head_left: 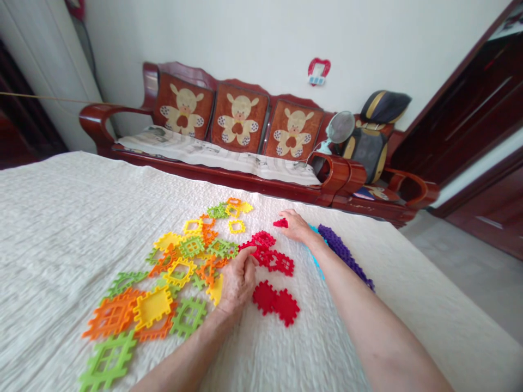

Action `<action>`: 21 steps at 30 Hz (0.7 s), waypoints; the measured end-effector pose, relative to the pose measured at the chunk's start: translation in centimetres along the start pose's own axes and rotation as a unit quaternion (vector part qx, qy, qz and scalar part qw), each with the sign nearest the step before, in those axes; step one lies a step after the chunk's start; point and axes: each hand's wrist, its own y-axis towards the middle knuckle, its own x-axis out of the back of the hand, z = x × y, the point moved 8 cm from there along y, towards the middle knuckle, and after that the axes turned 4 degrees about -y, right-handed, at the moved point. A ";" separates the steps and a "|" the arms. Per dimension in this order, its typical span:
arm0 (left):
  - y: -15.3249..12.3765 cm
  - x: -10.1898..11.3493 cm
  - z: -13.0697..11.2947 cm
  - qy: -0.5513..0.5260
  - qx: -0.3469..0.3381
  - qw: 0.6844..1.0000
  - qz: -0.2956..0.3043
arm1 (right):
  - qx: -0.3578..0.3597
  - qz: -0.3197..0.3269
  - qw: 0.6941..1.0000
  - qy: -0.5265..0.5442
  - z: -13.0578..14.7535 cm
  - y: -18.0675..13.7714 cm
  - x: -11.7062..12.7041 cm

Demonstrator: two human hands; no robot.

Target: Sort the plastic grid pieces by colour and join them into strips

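My right hand reaches to the far side of the red pile, its fingers pinching a small red interlocking plastic piece. With its fingers curled, my left hand closes on the edge of a red interlocking piece at the left of the pile; the fingertips are partly hidden. Several red toothed pieces lie between the hands. Nearer to me are flat, solid red pieces.
Green, orange and yellow pieces spread over the white quilted cover on the left. A row of purple pieces and blue pieces lies beside my right forearm. Beyond stand a wooden sofa and a small fan.
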 end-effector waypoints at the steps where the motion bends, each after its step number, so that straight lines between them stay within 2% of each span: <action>1: 0.0 0.0 0.0 -0.004 0.000 1.000 0.000 | 0.011 0.017 1.000 -0.002 0.2 0.1 -0.3; 5: -0.1 -0.1 0.1 -0.002 0.007 1.000 0.001 | 0.026 0.056 0.998 -0.007 0.6 0.4 -1.0; 10: -0.1 0.0 -0.1 0.010 0.010 1.000 0.003 | 0.018 0.061 0.998 -0.009 0.6 0.3 -1.0; 12: -0.1 0.0 -0.2 0.010 0.009 1.000 0.001 | 0.011 0.044 0.999 -0.006 1.0 0.0 -0.4; 16: -0.1 0.0 -0.3 0.003 0.011 1.000 0.003 | 0.021 -0.027 0.997 0.073 3.7 -1.6 1.8; 21: 0.0 0.0 -0.6 -0.001 0.004 1.000 0.005 | 0.000 0.039 0.992 0.119 7.2 -3.8 1.1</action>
